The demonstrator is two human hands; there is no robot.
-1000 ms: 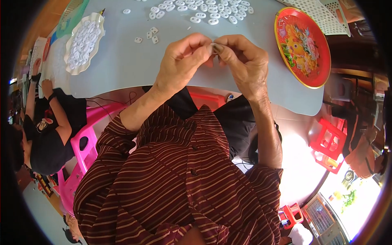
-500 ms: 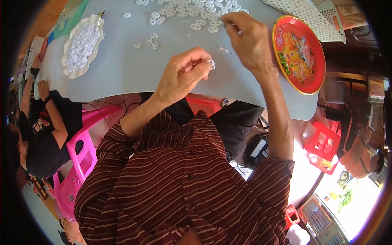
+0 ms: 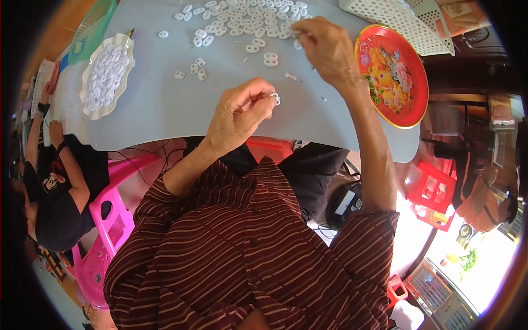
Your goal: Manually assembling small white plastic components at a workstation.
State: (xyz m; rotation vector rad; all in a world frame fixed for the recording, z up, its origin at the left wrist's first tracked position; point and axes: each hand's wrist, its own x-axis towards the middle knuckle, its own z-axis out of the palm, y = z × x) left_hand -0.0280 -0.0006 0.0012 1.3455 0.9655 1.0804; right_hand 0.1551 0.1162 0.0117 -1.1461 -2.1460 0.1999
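Note:
My left hand point(image 3: 241, 114) is closed in a pinch, thumb against forefinger, over the near middle of the table. A small white looped plastic piece point(image 3: 276, 99) pokes out from its fingertips. Farther off to the right, my right hand point(image 3: 329, 54) reaches to the edge of a spread of white oval pieces with two holes point(image 3: 247, 23). Its fingers are curled together, and whatever lies between them is hidden. Two such oval pieces point(image 3: 270, 59) lie side by side between the hands. A short white peg-like bit point(image 3: 292, 76) rests nearby.
A scalloped cream dish point(image 3: 87, 102) heaped with white pieces stands left, beside a green basket point(image 3: 91, 33). At right are a red flowered tray point(image 3: 419, 91) and a white perforated basket point(image 3: 393, 25). Another person point(image 3: 71, 181) sits at left by a pink chair point(image 3: 113, 214).
The view has shifted, so the table sits lower in the picture. My right hand has moved slightly farther away over the oval pieces. My left hand keeps its pinch on the looped piece.

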